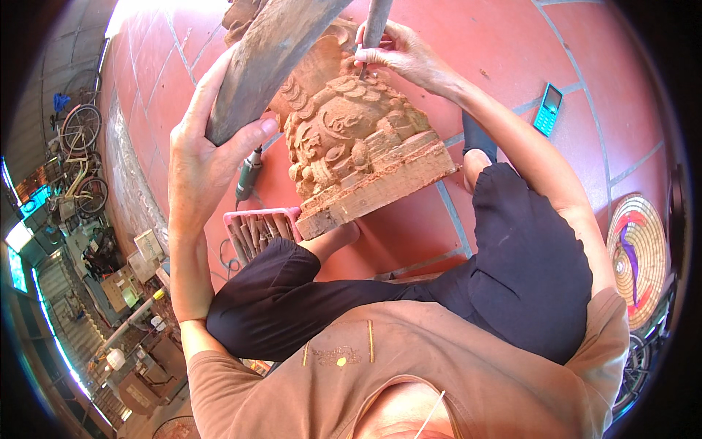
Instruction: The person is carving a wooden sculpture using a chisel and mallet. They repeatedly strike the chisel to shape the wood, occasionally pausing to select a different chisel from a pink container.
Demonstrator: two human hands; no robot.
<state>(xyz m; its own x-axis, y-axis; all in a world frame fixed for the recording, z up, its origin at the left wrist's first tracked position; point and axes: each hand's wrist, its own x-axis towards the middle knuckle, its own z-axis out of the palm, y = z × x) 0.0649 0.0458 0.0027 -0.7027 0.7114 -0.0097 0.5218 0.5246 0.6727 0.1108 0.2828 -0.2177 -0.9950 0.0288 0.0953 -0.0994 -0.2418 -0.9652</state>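
A carved reddish-brown wooden sculpture (344,124) with scrolls and scale-like relief stands on a rough block base between my legs. Above its left side, my left hand (194,150) grips a wooden mallet, a thick grey weathered bar (267,62) that slants up to the right and hides part of the carving. My right hand (409,62) pinches a chisel (375,28) by its grey shaft, holding it nearly upright. The chisel's thin lower end points down at the upper part of the carving; I cannot tell if it touches.
A pink basket (298,212) of chisels sits left of the base, with a green power tool (249,175) and its cord behind it. A teal phone (548,110) lies on the red tiles at right, near a round woven mat (638,260). Bicycles (80,130) stand far left.
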